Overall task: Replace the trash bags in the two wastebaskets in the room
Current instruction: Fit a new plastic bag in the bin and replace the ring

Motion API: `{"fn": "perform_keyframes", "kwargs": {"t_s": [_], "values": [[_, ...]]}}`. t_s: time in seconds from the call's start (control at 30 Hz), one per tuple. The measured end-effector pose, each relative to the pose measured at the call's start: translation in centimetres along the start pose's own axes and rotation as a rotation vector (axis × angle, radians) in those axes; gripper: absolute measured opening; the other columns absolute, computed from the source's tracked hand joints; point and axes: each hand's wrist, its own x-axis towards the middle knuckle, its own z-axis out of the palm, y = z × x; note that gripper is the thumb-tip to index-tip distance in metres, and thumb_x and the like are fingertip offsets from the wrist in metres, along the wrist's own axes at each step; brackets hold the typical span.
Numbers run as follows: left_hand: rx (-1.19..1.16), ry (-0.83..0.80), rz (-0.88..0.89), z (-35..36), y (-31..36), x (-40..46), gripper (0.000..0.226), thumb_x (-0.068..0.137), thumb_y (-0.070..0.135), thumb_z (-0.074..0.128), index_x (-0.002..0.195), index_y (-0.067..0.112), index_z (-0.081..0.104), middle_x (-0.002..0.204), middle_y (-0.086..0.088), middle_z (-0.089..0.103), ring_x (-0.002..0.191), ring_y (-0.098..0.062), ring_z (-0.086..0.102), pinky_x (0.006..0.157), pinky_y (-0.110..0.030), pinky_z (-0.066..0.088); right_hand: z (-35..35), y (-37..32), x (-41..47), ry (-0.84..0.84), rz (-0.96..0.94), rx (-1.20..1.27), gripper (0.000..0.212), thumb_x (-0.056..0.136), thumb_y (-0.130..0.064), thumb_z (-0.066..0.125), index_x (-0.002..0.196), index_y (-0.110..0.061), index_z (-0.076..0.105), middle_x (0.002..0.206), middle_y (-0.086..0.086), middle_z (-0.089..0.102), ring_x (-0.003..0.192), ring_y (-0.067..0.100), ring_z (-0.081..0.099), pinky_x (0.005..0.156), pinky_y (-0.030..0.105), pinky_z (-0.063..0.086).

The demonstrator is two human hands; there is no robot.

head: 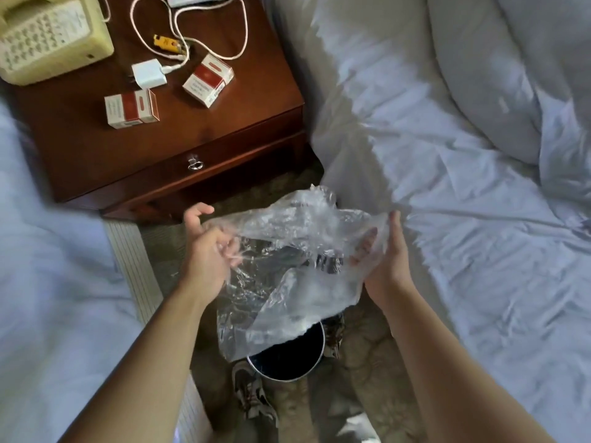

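Clear trash bag (297, 251) stretched between both hands, above a dark wastebasket (287, 356) on the carpet. Left hand (208, 247) pinching the bag's crumpled edge, fingers curled; right hand (383, 251) gripping the opposite edge, fingers inside the film. Beyond the wastebasket: wooden nightstand tabletop (224, 129) with telephone (48, 36), two cigarette packs (131, 108), white charger (148, 73). Bed (447, 155) right of the wastebasket.
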Motion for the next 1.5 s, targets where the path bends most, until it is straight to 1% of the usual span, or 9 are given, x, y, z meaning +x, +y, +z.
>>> {"fn": "perform_keyframes", "kwargs": {"t_s": [0.1, 0.23, 0.4, 0.5, 0.8, 0.97, 1.07, 1.3, 1.5], "values": [[0.162, -0.182, 0.048, -0.1, 1.2, -0.4, 0.049, 0.065, -0.017, 0.043, 0.081, 0.028, 0.038, 0.084, -0.005, 0.043, 0.068, -0.016, 0.047, 0.049, -0.027, 0.035, 0.4, -0.5, -0.8, -0.213, -0.319, -0.440, 0.056, 0.062, -0.050, 0.082, 0.105, -0.020, 0.060, 0.095, -0.017, 0.072, 0.092, 0.000, 0.067, 0.080, 0.018, 0.050], [0.683, -0.150, 0.242, -0.1, 0.8, -1.1, 0.038, 0.089, -0.013, 0.048, 0.070, 0.020, 0.045, 0.111, 0.007, 0.059, 0.096, -0.009, 0.064, 0.055, -0.024, 0.054, 0.7, 0.9, 0.8, 0.142, -0.594, -0.974, 0.023, 0.075, -0.012, 0.072, 0.090, -0.012, 0.055, 0.091, 0.002, 0.057, 0.082, 0.019, 0.055, 0.062, 0.016, 0.036], [1.115, -0.125, 0.506, -1.3, -3.7, 1.8, 0.036, 0.089, -0.011, 0.048, 0.106, 0.019, 0.059, 0.095, 0.011, 0.065, 0.059, -0.003, 0.065, 0.047, -0.015, 0.051, 1.7, 3.9, 4.3, 0.183, -0.594, -1.108, 0.012, 0.087, 0.002, 0.046, 0.088, -0.005, 0.056, 0.096, 0.010, 0.056, 0.082, 0.024, 0.051, 0.066, 0.026, 0.032], [1.258, -0.152, 0.522, -2.4, -8.7, 6.1, 0.038, 0.083, -0.013, 0.050, 0.103, 0.013, 0.070, 0.095, 0.003, 0.062, 0.076, -0.020, 0.065, 0.062, -0.028, 0.051, 1.5, 7.5, 8.2, 0.034, -0.601, -1.262, 0.025, 0.085, 0.001, 0.051, 0.106, -0.004, 0.063, 0.118, 0.011, 0.060, 0.104, 0.030, 0.056, 0.082, 0.035, 0.046], [1.312, 0.108, 0.091, -2.9, -20.7, 21.0, 0.022, 0.095, 0.025, 0.045, 0.097, 0.021, 0.067, 0.085, -0.019, 0.070, 0.080, -0.039, 0.067, 0.063, -0.040, 0.050, 1.6, 13.3, 23.6, -0.101, -0.214, -1.589, 0.027, 0.098, -0.011, 0.042, 0.113, 0.001, 0.062, 0.121, 0.020, 0.062, 0.111, 0.037, 0.058, 0.088, 0.038, 0.047], [1.346, -0.006, -0.035, -3.0, -21.9, 22.5, 0.033, 0.096, 0.034, 0.049, 0.081, 0.013, 0.070, 0.082, -0.025, 0.069, 0.080, -0.041, 0.067, 0.061, -0.041, 0.049, 1.2, 15.2, 25.9, -0.282, 0.162, -1.642, 0.023, 0.098, -0.013, 0.038, 0.081, -0.007, 0.052, 0.080, 0.010, 0.054, 0.064, 0.021, 0.052, 0.049, 0.026, 0.038], [1.259, -0.034, -0.144, -2.5, -22.0, 21.9, 0.044, 0.098, 0.033, 0.048, 0.067, 0.006, 0.063, 0.069, -0.022, 0.066, 0.072, -0.037, 0.066, 0.055, -0.037, 0.043, 1.5, 16.4, 25.9, -0.300, 0.254, -1.598, 0.020, 0.098, -0.014, 0.039, 0.087, -0.007, 0.054, 0.076, 0.009, 0.051, 0.059, 0.021, 0.049, 0.051, 0.027, 0.042], [1.015, 0.421, 0.257, -0.3, -19.2, 25.2, 0.033, 0.098, 0.033, 0.048, 0.081, 0.009, 0.063, 0.077, -0.017, 0.067, 0.074, -0.034, 0.063, 0.063, -0.037, 0.045, 3.7, 12.6, 28.7, 0.009, -0.242, -1.400, 0.030, 0.100, -0.010, 0.038, 0.107, 0.003, 0.063, 0.109, 0.022, 0.065, 0.105, 0.037, 0.060, 0.078, 0.032, 0.042], [0.642, 0.350, 0.412, 0.5, -17.1, 24.9, 0.021, 0.088, 0.033, 0.062, 0.108, 0.024, 0.065, 0.093, 0.007, 0.068, 0.084, -0.014, 0.067, 0.074, -0.029, 0.055, 2.0, 13.2, 27.2, 0.083, -0.578, -0.993, 0.025, 0.096, -0.007, 0.045, 0.074, -0.013, 0.055, 0.074, 0.006, 0.058, 0.072, 0.020, 0.053, 0.068, 0.030, 0.044]]}}
